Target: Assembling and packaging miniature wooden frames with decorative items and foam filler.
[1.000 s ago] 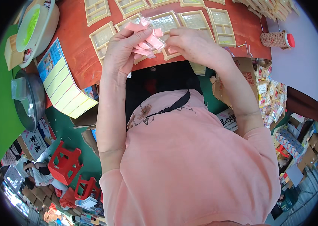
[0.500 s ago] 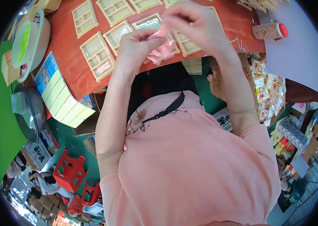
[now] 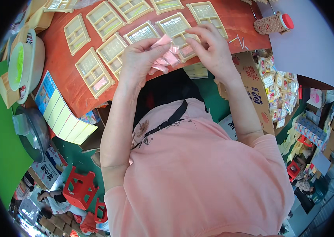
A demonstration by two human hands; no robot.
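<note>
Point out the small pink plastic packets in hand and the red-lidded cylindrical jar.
Small pink plastic packets (image 3: 171, 59): head view, middle of the bunch.
Red-lidded cylindrical jar (image 3: 268, 25): head view, brown patterned body.

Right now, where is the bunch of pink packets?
In the head view, the bunch of pink packets is at upper centre, in the left hand, by the near edge of the red table, just left of the right hand.

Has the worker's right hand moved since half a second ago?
Yes: the right hand has shifted toward the person, judged against the rightmost tray, which it mostly hid then and now leaves largely showing.
</note>
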